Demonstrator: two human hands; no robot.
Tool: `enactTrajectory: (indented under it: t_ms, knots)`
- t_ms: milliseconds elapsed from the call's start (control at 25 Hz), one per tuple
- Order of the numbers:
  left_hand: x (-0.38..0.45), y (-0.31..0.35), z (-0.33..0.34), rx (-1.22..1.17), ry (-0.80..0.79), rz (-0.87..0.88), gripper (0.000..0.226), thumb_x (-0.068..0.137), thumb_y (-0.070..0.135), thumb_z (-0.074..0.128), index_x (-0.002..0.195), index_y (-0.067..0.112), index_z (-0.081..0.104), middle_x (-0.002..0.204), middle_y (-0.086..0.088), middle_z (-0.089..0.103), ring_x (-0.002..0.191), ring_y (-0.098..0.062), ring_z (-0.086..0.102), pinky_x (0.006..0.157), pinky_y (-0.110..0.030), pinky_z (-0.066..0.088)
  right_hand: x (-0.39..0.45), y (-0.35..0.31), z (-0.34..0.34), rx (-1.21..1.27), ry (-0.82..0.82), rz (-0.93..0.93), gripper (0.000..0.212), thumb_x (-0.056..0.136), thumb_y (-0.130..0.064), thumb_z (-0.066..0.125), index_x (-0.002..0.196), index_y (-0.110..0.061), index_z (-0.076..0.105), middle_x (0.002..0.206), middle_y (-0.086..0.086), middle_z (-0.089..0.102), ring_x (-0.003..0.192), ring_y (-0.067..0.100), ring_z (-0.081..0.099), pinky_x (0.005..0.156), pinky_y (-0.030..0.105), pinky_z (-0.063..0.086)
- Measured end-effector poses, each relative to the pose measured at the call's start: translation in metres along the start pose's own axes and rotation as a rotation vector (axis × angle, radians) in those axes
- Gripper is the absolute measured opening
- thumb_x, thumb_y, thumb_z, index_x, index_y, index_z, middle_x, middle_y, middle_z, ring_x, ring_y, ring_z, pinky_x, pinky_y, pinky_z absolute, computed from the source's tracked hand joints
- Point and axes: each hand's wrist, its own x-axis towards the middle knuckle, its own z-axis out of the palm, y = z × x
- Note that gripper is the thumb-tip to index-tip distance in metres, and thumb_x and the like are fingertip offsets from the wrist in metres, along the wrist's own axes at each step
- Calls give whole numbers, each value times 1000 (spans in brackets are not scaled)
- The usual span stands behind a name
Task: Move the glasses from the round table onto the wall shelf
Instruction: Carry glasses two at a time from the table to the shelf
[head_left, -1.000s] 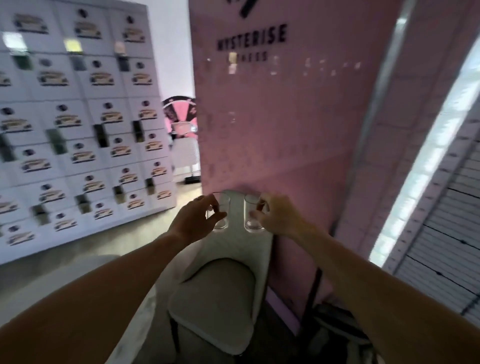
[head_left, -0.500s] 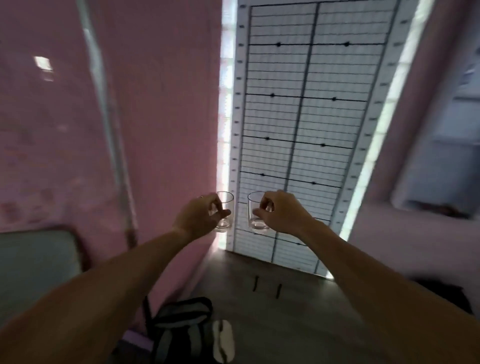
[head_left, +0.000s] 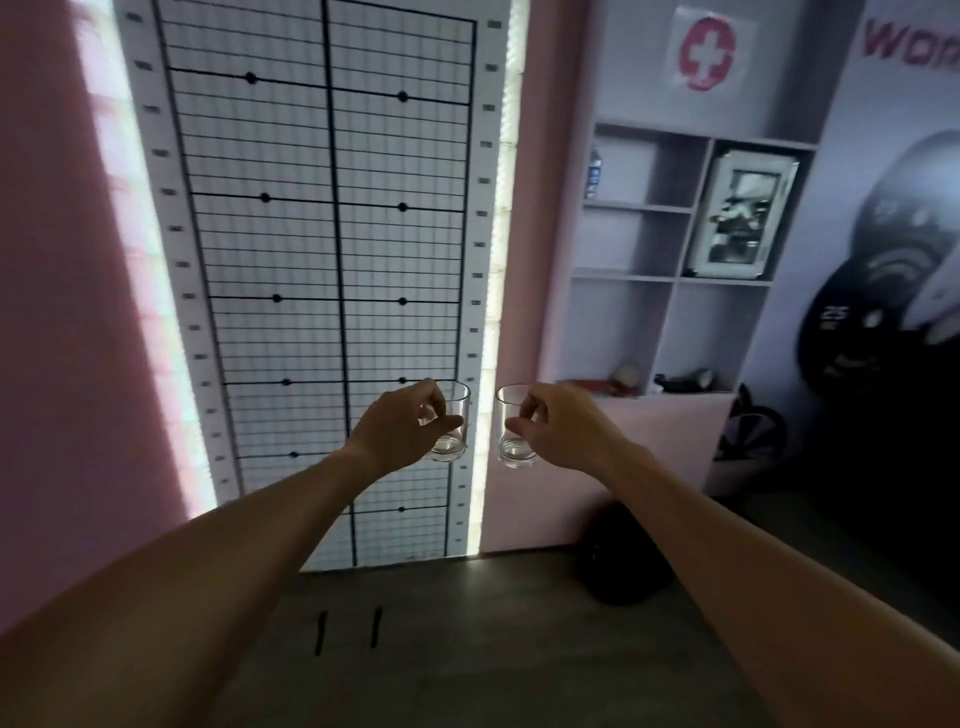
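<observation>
While both arms extend forward, two clear glasses held upright in the air, left hand pinching one glass, right hand pinching second glass, wall shelf ahead right, one framed picture inside.

White grid chart on the wall, black lines with dots, lit strip down its right edge. Pink wall to the left of it. Floor is dark grey, two short black marks near the chart's bottom edge. Dark rounded object on the floor at the foot of the pink counter (too dim to identify). Red cross sign at top right. Dark kettlebell mural on the right wall, partial red lettering above it. Wheel-like dark object at the counter's right end, blurred.
</observation>
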Motion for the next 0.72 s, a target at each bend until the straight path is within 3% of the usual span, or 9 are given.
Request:
enactTrajectory:
  t_ms: [240, 360, 520, 720]
  knots:
    - [124, 12, 66, -115, -70, 94, 24, 85, 42, 70, 88, 21, 57, 90, 3, 70, 95, -19, 68, 81, -39, 55, 56, 75, -44, -92, 160, 151, 20, 80, -39, 74, 74, -25, 60, 69, -9, 54, 81, 19, 56, 78, 30, 43]
    - [181, 21, 93, -159, -90, 131, 24, 84, 43, 71, 86, 23, 57, 89, 3, 70, 94, -21, 67, 82, -40, 54, 81, 107, -65, -115, 215, 215, 18, 82, -36, 72, 78, -22, 63, 67, -13, 54, 80, 20, 59, 72, 27, 39]
    - [238, 32, 131, -240, -86, 135, 22, 83, 39, 73, 83, 24, 57, 87, 5, 70, 93, -22, 66, 77, -34, 50, 107, 147, -83, -118, 243, 270, 21, 83, -34, 72, 88, -14, 69, 81, -1, 62, 81, 20, 58, 74, 28, 45]
    - [305, 40, 184, -287, -103, 149, 22, 83, 38, 73, 83, 23, 57, 85, 7, 69, 91, -23, 67, 81, -41, 53, 151, 216, -99, -100, 252, 280, 19, 84, -33, 71, 90, -15, 70, 89, 3, 67, 83, 20, 59, 72, 29, 46]
